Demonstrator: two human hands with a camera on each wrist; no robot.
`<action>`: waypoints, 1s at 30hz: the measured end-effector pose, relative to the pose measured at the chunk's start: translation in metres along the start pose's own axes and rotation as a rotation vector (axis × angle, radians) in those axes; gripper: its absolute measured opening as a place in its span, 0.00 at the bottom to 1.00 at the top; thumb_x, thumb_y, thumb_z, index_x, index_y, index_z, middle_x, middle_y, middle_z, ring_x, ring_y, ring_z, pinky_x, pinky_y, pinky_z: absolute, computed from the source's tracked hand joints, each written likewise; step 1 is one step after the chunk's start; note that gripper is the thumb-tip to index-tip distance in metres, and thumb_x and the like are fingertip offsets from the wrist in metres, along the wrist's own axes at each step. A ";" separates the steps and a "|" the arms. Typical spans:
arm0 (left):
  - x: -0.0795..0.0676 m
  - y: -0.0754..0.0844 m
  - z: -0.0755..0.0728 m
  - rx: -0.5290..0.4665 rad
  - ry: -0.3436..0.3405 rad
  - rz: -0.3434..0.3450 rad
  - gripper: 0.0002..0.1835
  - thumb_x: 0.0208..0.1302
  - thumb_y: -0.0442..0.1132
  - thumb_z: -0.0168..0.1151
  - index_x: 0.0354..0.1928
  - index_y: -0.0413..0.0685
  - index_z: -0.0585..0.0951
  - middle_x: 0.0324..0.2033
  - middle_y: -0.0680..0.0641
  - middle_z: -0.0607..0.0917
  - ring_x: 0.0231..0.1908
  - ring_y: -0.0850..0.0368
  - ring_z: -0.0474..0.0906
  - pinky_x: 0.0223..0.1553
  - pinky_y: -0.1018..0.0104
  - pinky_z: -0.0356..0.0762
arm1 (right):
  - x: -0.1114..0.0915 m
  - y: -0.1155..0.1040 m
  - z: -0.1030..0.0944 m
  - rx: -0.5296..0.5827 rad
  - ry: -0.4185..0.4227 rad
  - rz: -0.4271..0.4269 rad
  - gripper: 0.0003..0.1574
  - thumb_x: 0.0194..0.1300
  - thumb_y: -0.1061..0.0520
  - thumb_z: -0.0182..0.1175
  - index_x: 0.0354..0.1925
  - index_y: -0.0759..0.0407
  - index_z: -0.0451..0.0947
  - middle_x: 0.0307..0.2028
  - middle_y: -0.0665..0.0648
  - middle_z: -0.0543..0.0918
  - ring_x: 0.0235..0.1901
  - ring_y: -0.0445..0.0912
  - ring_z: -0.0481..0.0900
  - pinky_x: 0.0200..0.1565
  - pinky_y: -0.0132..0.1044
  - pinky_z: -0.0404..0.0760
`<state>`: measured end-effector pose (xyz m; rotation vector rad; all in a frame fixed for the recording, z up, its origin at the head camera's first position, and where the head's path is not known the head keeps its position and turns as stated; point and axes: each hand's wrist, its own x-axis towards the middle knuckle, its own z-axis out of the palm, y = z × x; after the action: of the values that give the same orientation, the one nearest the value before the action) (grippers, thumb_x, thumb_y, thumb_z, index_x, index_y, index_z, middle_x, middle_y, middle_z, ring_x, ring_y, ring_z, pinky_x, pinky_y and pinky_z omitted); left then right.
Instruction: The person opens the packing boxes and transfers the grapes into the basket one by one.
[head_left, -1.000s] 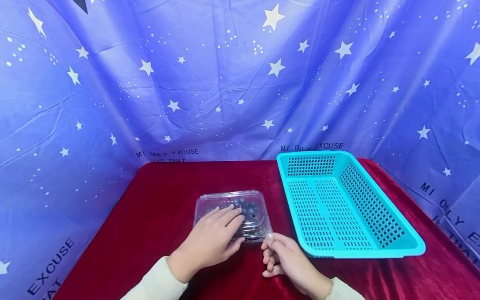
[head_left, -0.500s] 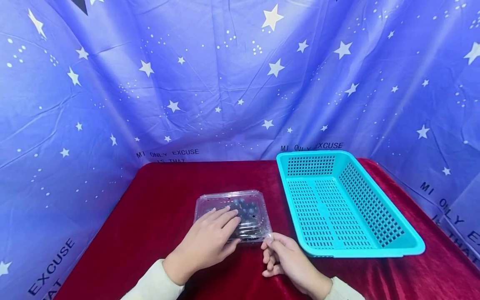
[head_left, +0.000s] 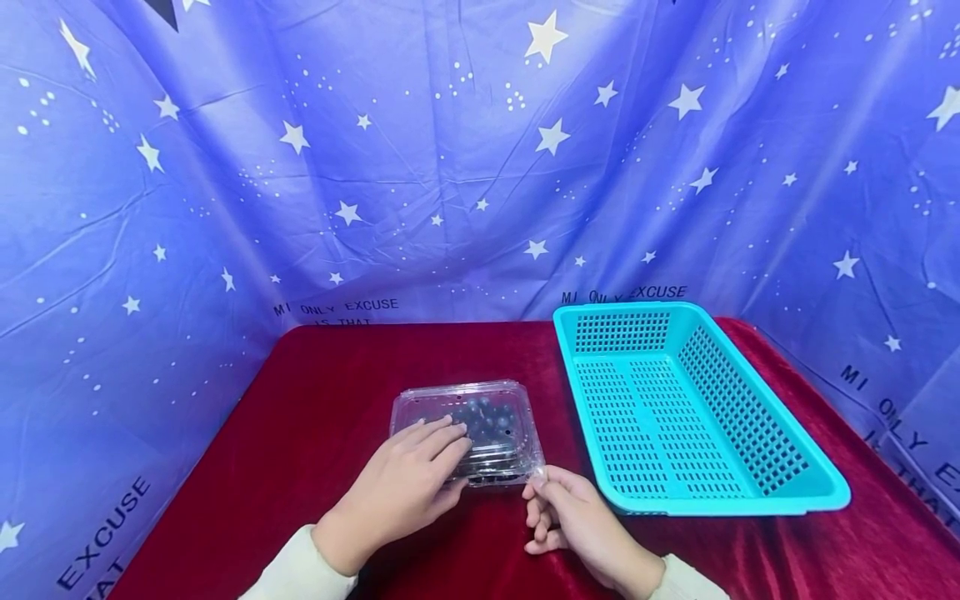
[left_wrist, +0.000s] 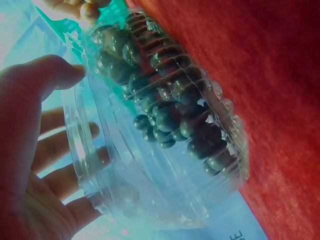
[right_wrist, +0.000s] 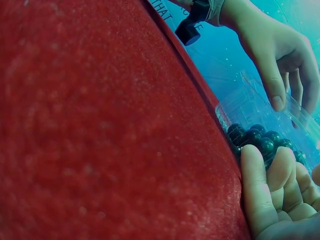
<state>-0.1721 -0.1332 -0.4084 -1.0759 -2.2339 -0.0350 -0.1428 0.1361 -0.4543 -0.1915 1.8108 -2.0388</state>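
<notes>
A clear plastic clamshell box (head_left: pixel 491 390) with several dark round fruits (left_wrist: pixel 170 117) inside lies on the red cloth, its lid down. My left hand (head_left: pixel 408 483) rests with relaxed fingers on the lid's left part, thumb along the near edge. In the left wrist view, the left thumb (left_wrist: pixel 55 72) is at the rim and the fingers lie over the lid. At the box's near right corner, my right hand (head_left: pixel 573 512) pinches the rim between thumb and index finger, other fingers loosely curled. The right wrist view shows its fingers (right_wrist: pixel 255 175) in front of the fruits.
A turquoise perforated plastic basket (head_left: pixel 652 425) stands to the right of the box, close to the right hand. Red velvet cloth (head_left: pixel 315 417) covers the table. A blue star-printed curtain (head_left: pixel 450 167) hangs behind and along both sides.
My left hand has slid a little left and toward me across the lid, uncovering more of the fruits. The right hand, box and basket stay where they were.
</notes>
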 end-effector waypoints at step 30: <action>-0.016 -0.008 -0.013 0.037 0.038 0.017 0.24 0.49 0.36 0.73 0.52 0.48 0.86 0.52 0.46 0.89 0.56 0.49 0.87 0.52 0.49 0.86 | 0.000 0.001 0.000 -0.008 0.007 -0.004 0.22 0.81 0.50 0.49 0.47 0.72 0.71 0.28 0.54 0.77 0.23 0.40 0.77 0.35 0.50 0.89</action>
<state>-0.1636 -0.1537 -0.4050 -1.0654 -2.1827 -0.0071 -0.1426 0.1358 -0.4558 -0.1909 1.8238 -2.0376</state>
